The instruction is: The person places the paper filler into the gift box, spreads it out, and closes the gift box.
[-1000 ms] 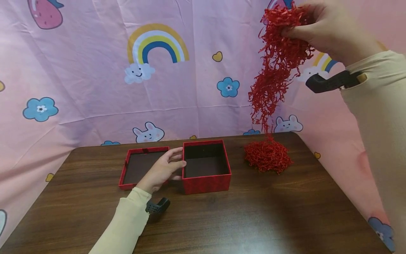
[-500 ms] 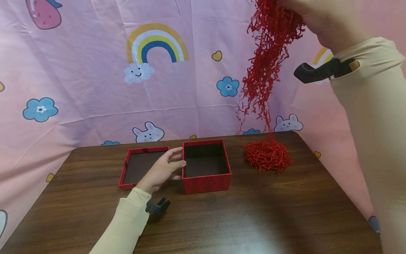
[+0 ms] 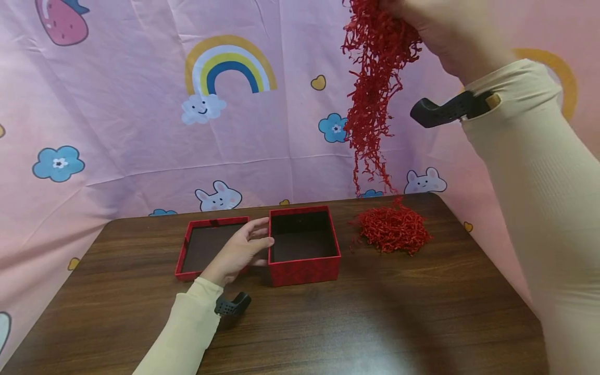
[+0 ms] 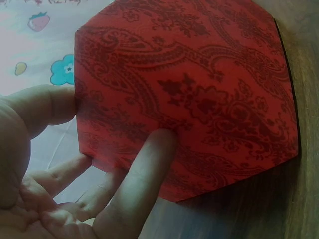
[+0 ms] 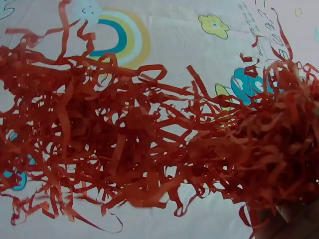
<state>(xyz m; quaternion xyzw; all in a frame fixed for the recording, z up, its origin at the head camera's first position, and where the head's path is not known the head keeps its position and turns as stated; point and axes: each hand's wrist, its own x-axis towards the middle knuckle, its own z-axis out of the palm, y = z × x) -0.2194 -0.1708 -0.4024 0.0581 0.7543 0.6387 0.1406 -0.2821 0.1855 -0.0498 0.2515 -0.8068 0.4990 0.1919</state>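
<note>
One lid (image 3: 203, 245), one box (image 3: 304, 272), one shred pile (image 3: 396, 229); left hand (image 3: 238, 248) touches box, fingers extended; right hand (image 3: 440, 28) grips one clump (image 3: 375, 67).

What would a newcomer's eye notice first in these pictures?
Probably the bunch of red shredded paper, hanging from the raised right hand before the pink patterned cloth. Next, perhaps the open red box on the table, touched by the left hand, with a red paper heap to its right.
</note>
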